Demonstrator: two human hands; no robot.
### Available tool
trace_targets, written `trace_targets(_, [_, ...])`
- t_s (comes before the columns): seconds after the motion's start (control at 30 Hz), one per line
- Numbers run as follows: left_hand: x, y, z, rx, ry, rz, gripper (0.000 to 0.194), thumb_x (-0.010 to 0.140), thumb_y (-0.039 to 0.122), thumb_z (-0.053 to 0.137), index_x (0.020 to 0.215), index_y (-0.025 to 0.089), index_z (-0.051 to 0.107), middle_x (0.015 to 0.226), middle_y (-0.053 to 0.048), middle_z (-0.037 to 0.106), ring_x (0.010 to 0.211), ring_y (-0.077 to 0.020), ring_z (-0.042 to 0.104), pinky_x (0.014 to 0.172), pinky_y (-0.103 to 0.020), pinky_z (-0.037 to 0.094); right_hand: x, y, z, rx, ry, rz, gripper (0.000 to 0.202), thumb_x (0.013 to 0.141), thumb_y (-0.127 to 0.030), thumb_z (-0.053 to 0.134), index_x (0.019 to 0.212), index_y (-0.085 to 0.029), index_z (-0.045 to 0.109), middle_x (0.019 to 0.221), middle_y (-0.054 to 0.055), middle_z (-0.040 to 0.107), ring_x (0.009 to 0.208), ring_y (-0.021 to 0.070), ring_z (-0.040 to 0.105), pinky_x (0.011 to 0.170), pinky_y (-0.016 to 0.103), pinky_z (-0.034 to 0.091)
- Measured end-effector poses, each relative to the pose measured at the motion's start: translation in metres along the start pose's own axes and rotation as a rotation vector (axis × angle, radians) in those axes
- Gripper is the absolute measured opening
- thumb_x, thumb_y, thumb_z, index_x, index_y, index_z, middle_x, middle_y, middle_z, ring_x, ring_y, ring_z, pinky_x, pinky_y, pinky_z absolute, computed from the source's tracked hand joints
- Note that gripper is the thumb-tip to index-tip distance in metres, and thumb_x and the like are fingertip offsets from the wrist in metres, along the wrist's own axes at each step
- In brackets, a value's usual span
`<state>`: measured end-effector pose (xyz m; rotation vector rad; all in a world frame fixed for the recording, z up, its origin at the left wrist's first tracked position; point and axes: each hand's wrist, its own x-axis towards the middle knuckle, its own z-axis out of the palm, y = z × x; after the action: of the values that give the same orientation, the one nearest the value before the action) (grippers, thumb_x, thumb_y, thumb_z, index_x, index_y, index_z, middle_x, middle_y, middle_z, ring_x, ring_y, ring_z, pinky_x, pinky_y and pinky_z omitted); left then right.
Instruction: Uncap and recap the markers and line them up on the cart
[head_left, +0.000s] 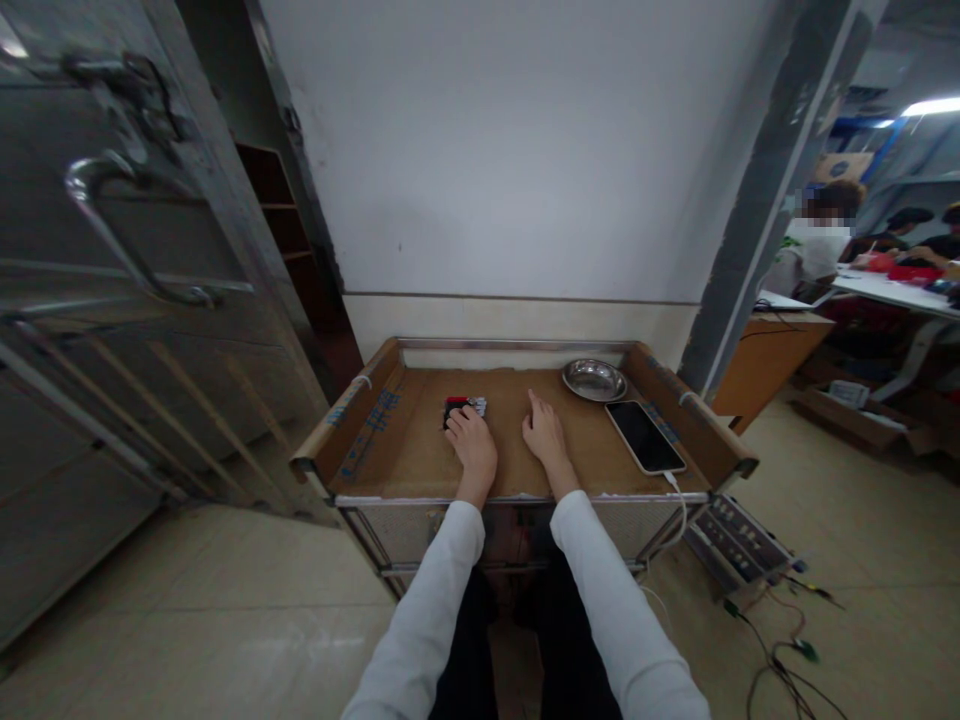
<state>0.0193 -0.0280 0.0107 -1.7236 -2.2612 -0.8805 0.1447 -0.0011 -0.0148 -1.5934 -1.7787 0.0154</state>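
A small black object with a red edge [454, 402] lies on the cardboard left of the middle, with silvery-white pieces [478, 405] at its right side. My left hand [472, 445] covers its near part, fingers bent over it; what lies under the fingertips is hidden. To the right, my right hand [546, 432] rests on the bare cardboard [510, 470], index finger stretched forward and the other fingers partly curled, holding nothing I can see. It is apart from the black object.
At the back right of the cardboard-lined cart stands a round metal dish [594, 380]. Nearer lies a phone [645, 437] with a white cable [679, 500]. A metal door [112, 300] is at left. On the floor at right are an electrical box [739, 545] and wires. People sit beyond.
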Motion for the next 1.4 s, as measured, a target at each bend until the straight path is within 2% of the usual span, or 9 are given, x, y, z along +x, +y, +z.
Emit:
trace_targets(0.1, [-0.002, -0.001, 0.003, -0.001, 0.054, 0.011, 0.032, 0.087, 0.009, 0.027, 0.108, 0.008, 0.051, 0.109, -0.023, 0.055, 0.103, -0.0302, 0.053, 0.083, -0.043, 0.044, 0.0, 0.0, 0.001, -0.033, 0.008, 0.018, 0.053, 0.084, -0.011, 0.037, 0.137, -0.007, 0.04, 0.131, 0.016, 0.054, 0.12, 0.0202, 0.049, 0.101, 0.034, 0.037])
trace_targets(0.23, [-0.001, 0.001, 0.004, -0.003, 0.037, 0.043, 0.032, 0.087, 0.008, 0.027, 0.11, 0.007, 0.05, 0.111, -0.023, 0.053, 0.104, -0.0302, 0.053, 0.086, -0.042, 0.043, 0.001, -0.001, 0.002, -0.097, -0.011, 0.073, 0.049, 0.085, -0.013, 0.038, 0.134, -0.007, 0.043, 0.127, 0.017, 0.057, 0.114, 0.0223, 0.053, 0.098, 0.036, 0.038])
trace_targets(0.3, [0.002, 0.005, 0.006, -0.026, 0.008, 0.139, 0.033, 0.086, 0.007, 0.028, 0.11, 0.006, 0.051, 0.113, -0.022, 0.053, 0.105, -0.0295, 0.054, 0.087, -0.041, 0.042, 0.001, -0.001, 0.003, -0.131, -0.024, 0.089, 0.046, 0.085, -0.013, 0.039, 0.13, -0.006, 0.048, 0.126, 0.018, 0.057, 0.115, 0.023, 0.052, 0.098, 0.036, 0.037])
trace_targets(0.43, [0.008, 0.016, 0.019, -0.116, -0.1, 0.454, 0.032, 0.085, 0.005, 0.032, 0.11, 0.008, 0.051, 0.117, -0.019, 0.055, 0.109, -0.0258, 0.053, 0.092, -0.038, 0.041, 0.002, -0.001, 0.003, -0.167, -0.042, 0.072, 0.04, 0.085, -0.01, 0.038, 0.121, -0.009, 0.056, 0.127, 0.016, 0.057, 0.118, 0.0223, 0.05, 0.1, 0.036, 0.035])
trace_targets(0.53, [0.012, 0.021, 0.031, -0.141, -0.196, 0.551, 0.029, 0.087, 0.008, 0.035, 0.111, 0.007, 0.051, 0.114, -0.018, 0.058, 0.108, -0.0247, 0.053, 0.093, -0.038, 0.041, 0.002, -0.001, 0.002, -0.18, -0.053, 0.075, 0.04, 0.085, -0.009, 0.037, 0.12, -0.009, 0.057, 0.127, 0.016, 0.057, 0.119, 0.0226, 0.05, 0.1, 0.036, 0.034])
trace_targets(0.63, [0.015, 0.022, 0.037, -0.152, -0.236, 0.549, 0.027, 0.087, 0.008, 0.035, 0.107, 0.009, 0.053, 0.109, -0.017, 0.06, 0.105, -0.0237, 0.054, 0.092, -0.038, 0.041, 0.002, -0.002, 0.001, -0.182, -0.061, 0.083, 0.041, 0.085, -0.009, 0.036, 0.12, -0.009, 0.057, 0.129, 0.015, 0.057, 0.12, 0.0227, 0.049, 0.101, 0.036, 0.034])
trace_targets(0.77, [0.016, 0.019, 0.036, -0.174, -0.26, 0.542, 0.028, 0.086, 0.006, 0.035, 0.107, 0.009, 0.054, 0.109, -0.015, 0.06, 0.105, -0.0229, 0.054, 0.09, -0.037, 0.042, 0.001, -0.002, 0.0, -0.172, -0.059, 0.086, 0.041, 0.086, -0.009, 0.036, 0.121, -0.01, 0.057, 0.129, 0.015, 0.056, 0.121, 0.022, 0.049, 0.101, 0.036, 0.034])
trace_targets(1.4, [0.017, 0.018, 0.034, -0.193, -0.272, 0.52, 0.027, 0.086, 0.006, 0.037, 0.106, 0.011, 0.054, 0.108, -0.013, 0.06, 0.104, -0.0217, 0.053, 0.09, -0.036, 0.04, 0.001, 0.002, 0.002, -0.172, -0.062, 0.07, 0.039, 0.083, -0.009, 0.039, 0.118, -0.011, 0.058, 0.126, 0.015, 0.058, 0.118, 0.0212, 0.05, 0.1, 0.035, 0.035])
